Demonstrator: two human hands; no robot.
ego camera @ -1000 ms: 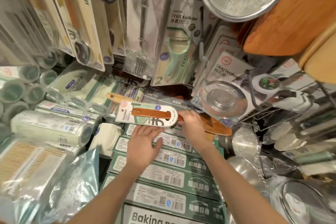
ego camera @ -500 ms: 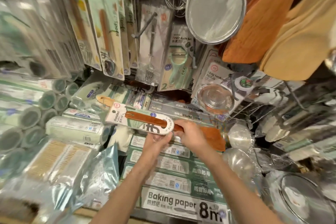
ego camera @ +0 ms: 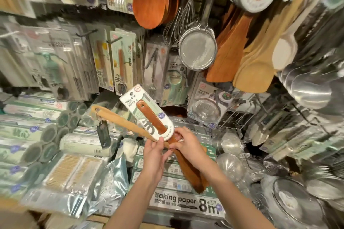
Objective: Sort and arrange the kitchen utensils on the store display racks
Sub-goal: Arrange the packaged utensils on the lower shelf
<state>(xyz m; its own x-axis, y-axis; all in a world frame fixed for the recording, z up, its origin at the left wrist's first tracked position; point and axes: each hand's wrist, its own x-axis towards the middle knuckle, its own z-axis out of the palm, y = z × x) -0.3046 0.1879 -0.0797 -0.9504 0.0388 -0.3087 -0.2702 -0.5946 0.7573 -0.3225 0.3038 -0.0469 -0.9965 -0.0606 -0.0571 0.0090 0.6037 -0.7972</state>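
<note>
Two wooden spatulas are held together above the baking paper boxes. The dark one (ego camera: 151, 117) wears a white and green card sleeve (ego camera: 147, 115) on its handle, and its blade (ego camera: 189, 173) points down toward me. The lighter one (ego camera: 119, 119) lies behind it with its handle pointing left. My right hand (ego camera: 188, 145) grips the dark spatula just below the sleeve. My left hand (ego camera: 155, 151) pinches the lighter spatula at the sleeve's lower edge. Wooden spoons (ego camera: 150, 0) and pale spatulas (ego camera: 255, 69) hang on the rack above.
Mesh strainers (ego camera: 197, 50) and whisks hang at centre. Carded spoons (ego camera: 122, 65) and a peeler set (ego camera: 174, 83) hang behind. Baking paper boxes (ego camera: 186, 202) fill the shelf below my hands. Roll packs (ego camera: 33, 135) lie left, steel ladles (ego camera: 307, 85) and lids (ego camera: 290, 201) right.
Both hands lifted the two spatulas off the boxes and swung the sleeved handle from lying flat to pointing up and left. My view tilted up, showing more of the hanging rack.
</note>
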